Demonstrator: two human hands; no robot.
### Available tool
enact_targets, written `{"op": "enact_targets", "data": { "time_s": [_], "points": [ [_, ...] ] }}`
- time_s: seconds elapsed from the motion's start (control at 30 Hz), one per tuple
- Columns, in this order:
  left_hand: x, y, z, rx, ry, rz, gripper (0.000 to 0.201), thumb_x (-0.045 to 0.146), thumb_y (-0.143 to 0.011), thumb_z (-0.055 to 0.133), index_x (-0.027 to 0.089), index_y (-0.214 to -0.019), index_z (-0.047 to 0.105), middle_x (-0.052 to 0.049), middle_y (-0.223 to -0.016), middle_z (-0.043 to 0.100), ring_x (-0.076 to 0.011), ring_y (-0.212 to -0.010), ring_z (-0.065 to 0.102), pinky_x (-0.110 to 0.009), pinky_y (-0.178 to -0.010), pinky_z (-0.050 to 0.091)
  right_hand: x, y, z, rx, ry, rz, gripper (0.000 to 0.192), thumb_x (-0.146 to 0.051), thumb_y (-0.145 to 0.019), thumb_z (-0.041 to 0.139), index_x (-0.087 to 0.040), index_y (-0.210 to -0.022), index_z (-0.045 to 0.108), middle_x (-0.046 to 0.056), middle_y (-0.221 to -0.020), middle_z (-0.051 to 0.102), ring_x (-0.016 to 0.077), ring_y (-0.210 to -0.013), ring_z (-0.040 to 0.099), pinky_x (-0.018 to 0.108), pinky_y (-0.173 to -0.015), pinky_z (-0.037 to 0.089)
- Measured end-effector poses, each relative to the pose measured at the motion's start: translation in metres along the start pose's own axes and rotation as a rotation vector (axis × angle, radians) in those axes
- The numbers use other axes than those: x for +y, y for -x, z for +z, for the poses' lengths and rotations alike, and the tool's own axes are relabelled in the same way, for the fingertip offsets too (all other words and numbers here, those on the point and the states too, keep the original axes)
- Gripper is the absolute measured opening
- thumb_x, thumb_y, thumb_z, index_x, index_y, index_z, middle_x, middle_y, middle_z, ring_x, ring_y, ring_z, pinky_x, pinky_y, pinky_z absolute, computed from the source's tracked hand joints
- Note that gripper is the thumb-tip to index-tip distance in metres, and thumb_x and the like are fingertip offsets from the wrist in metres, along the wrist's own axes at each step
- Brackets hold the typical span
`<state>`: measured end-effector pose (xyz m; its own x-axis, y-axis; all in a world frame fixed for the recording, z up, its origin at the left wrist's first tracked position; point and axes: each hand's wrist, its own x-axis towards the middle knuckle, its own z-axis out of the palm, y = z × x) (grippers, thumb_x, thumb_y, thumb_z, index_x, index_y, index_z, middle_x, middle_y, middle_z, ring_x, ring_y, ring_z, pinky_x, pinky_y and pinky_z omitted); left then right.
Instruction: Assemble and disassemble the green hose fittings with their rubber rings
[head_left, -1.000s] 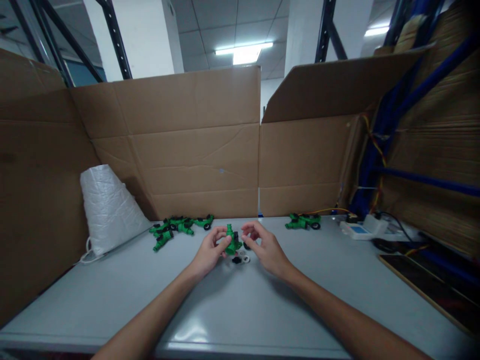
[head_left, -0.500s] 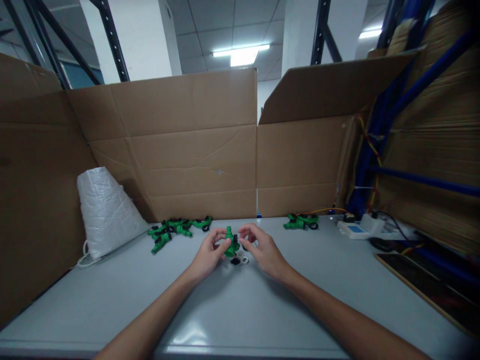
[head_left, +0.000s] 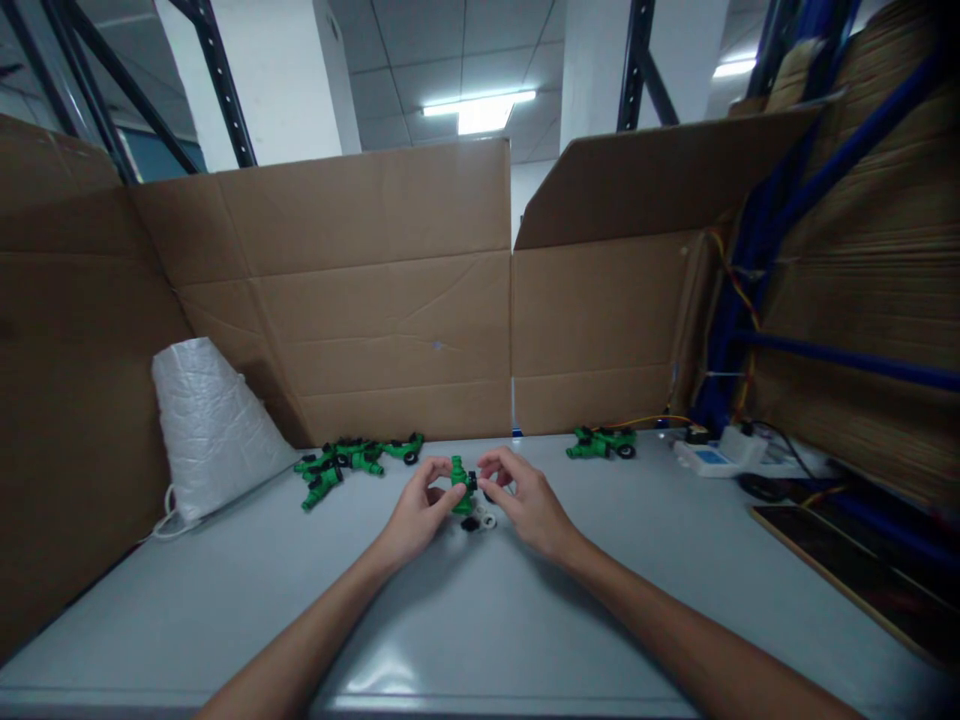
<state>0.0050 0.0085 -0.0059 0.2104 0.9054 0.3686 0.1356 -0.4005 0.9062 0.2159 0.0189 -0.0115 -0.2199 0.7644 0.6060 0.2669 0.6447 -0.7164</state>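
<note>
In the middle of the table, my left hand [head_left: 424, 510] grips a small green plastic toy vehicle [head_left: 460, 487] between thumb and fingers, its narrow end up. Black parts, seemingly wheels, show on the toy's right side. My right hand [head_left: 525, 497] is beside that side, thumb and fingertips drawn together in a pinch; whatever is between them is too small to make out. Just below the toy lie a small black part [head_left: 470, 523] and a white ring-shaped part [head_left: 489, 521].
Several green toy vehicles with black wheels [head_left: 352, 456] lie at the back left, others [head_left: 600, 443] at the back right. A white padded bag [head_left: 214, 435] leans on the left cardboard wall. A power strip [head_left: 709, 460] and a dark panel [head_left: 847, 570] are at the right.
The green toy has turned slightly in my left hand. Both hands stay nearly where they were, and the view has shifted a little.
</note>
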Motion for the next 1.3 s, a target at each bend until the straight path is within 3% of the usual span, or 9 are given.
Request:
{"op": "enact_targets", "data": {
  "time_s": [0.4,0.53,0.7,0.97,1.3],
  "points": [
    [-0.0038,0.0005,-0.0021,-0.069,-0.018,0.001,0.041,0.048,-0.090,0.077,0.020,-0.109,0.053,0.000,-0.102,0.057,-0.0077,-0.067,0.055,-0.019,-0.057,0.041,0.0035,-0.0016,0.0002,0.009,0.000,-0.010,0.018,-0.021,-0.094,0.064,-0.023,-0.113,0.063,0.003,-0.100,0.070,0.0195,-0.086,0.064,0.032,-0.080,0.049],
    [0.0000,0.0015,-0.0031,-0.101,-0.062,-0.005,0.040,0.049,-0.092,0.075,0.019,-0.112,0.057,-0.001,-0.098,0.060,-0.0094,-0.067,0.055,-0.020,-0.057,0.039,0.0032,-0.0019,0.0002,0.001,-0.015,-0.009,0.020,-0.022,-0.094,0.064,-0.023,-0.114,0.064,0.003,-0.100,0.071,0.0193,-0.085,0.065,0.032,-0.080,0.049],
    [0.0030,0.0008,-0.0026,-0.126,-0.102,-0.035,0.044,0.052,-0.092,0.073,0.017,-0.117,0.064,0.002,-0.079,0.057,-0.0097,-0.058,0.044,-0.021,-0.052,0.032,0.0028,-0.0024,0.0011,-0.007,-0.032,0.004,0.020,-0.022,-0.094,0.065,-0.023,-0.114,0.063,0.003,-0.100,0.072,0.0191,-0.085,0.066,0.032,-0.079,0.050],
    [-0.0001,0.0011,-0.0018,-0.120,-0.131,0.014,0.040,0.050,-0.093,0.073,0.017,-0.114,0.066,-0.003,-0.092,0.065,-0.0123,-0.067,0.054,-0.022,-0.060,0.041,0.0041,-0.0022,0.0017,0.009,-0.018,-0.004,0.021,-0.021,-0.093,0.065,-0.024,-0.114,0.064,0.003,-0.102,0.073,0.0192,-0.084,0.065,0.033,-0.081,0.050],
    [0.0027,0.0022,-0.0004,-0.095,-0.200,0.033,0.037,0.051,-0.093,0.072,0.018,-0.108,0.066,-0.003,-0.092,0.067,-0.0143,-0.072,0.059,-0.024,-0.067,0.045,-0.0006,-0.0009,0.0025,-0.008,-0.018,0.000,0.018,-0.019,-0.093,0.066,-0.024,-0.110,0.064,0.002,-0.101,0.072,0.0187,-0.086,0.066,0.032,-0.083,0.051]
  ]
}}
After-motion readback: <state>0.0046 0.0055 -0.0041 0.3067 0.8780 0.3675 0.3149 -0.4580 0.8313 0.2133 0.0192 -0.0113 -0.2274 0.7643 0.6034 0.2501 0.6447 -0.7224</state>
